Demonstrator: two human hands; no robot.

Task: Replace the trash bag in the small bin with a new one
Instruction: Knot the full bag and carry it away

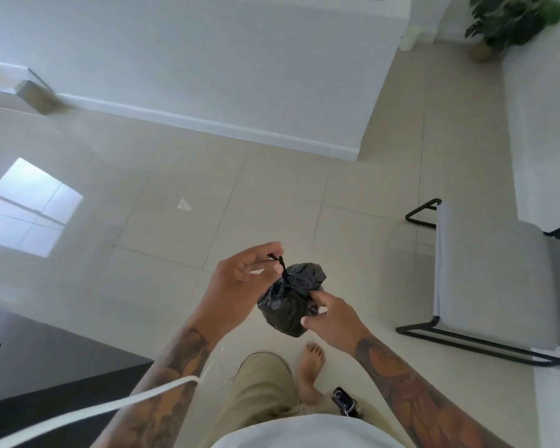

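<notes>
Black trash bag [290, 297], tied into a small bundle, hangs in mid-air over the pale tiled floor [175, 205]; the left hand [240, 279] pinches its knotted top. The right hand [332, 313] touches the bag's near right side, fingers loosely spread; a grey chair [485, 279] stands to the right.

A grey chair [492, 279] stands on the tiled floor [207, 195]; a potted plant [511, 24] sits beyond.

Soft, even daylight fills the scene, and the glossy beige tiled floor [175, 176] mirrors a bright window as a pale glare patch at left. Wide-angle distortion bends the white wall [207, 59], while the leafy green potted plant [511, 21] and left-edge objects smear with motion blur.
</notes>
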